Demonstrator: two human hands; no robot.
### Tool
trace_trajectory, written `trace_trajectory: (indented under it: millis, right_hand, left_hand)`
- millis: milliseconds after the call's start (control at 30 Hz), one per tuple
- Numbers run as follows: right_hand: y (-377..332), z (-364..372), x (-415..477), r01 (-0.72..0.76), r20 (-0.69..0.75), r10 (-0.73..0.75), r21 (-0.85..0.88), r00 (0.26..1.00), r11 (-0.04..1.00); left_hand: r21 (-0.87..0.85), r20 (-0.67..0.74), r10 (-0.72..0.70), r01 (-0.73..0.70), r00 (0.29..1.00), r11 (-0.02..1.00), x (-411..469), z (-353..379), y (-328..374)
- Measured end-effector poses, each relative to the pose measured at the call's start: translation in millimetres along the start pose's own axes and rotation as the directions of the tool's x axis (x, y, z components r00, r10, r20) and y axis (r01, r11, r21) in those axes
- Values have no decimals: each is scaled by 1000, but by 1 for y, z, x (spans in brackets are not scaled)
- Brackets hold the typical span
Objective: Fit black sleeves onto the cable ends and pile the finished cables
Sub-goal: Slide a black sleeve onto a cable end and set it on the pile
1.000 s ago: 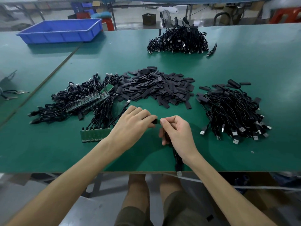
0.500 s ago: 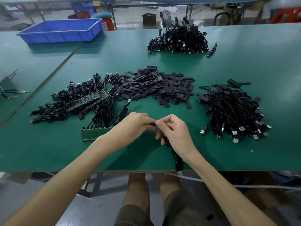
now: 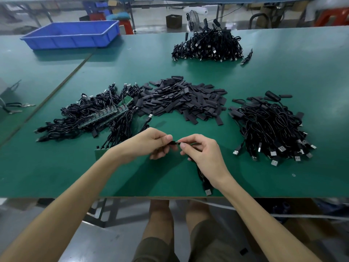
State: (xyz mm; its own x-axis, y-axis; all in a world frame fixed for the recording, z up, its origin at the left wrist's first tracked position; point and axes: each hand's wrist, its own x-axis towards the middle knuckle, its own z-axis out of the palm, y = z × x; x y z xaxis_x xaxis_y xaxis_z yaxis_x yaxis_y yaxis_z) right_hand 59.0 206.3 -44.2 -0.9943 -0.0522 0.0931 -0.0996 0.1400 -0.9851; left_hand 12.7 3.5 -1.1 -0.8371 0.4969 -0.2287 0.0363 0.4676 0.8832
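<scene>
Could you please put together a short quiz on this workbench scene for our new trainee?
1. True or false: the left hand and right hand lie flat and empty on the table.
2. The loose sleeves lie: A) in a crate; B) between the left cable pile and right cable pile; C) on the floor.
3. Which hand holds the cable that trails to the table's near edge?
Key: 1 false, they pinch a sleeve and cable end; 2 B; 3 right.
</scene>
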Motion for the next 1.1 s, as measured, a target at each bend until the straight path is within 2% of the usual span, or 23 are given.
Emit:
trace_trajectory:
  millis: [200, 300, 467, 867, 1100]
  right_hand:
    - [1, 0, 0, -4, 16, 4, 7, 1000, 1000]
    - [3, 0, 0, 4, 30, -4, 5, 1000, 1000]
    - [4, 0, 1, 17, 35, -16, -16, 999, 1000]
    - [7, 0, 1, 38, 63, -35, -55, 997, 998]
    - [6, -1, 1, 44, 86, -42, -21, 995, 999]
  left_hand:
    - [-3, 100, -21, 21, 995, 1000, -3, -1, 5]
    - [-67, 152, -30, 41, 988, 997, -4, 2, 4]
    - [-153, 166, -57, 82, 984, 985, -4, -1, -2]
    - [-171, 179, -79, 110, 981, 979, -5, -1, -8]
    - [-152, 184, -101, 130, 978, 980, -3, -3, -8]
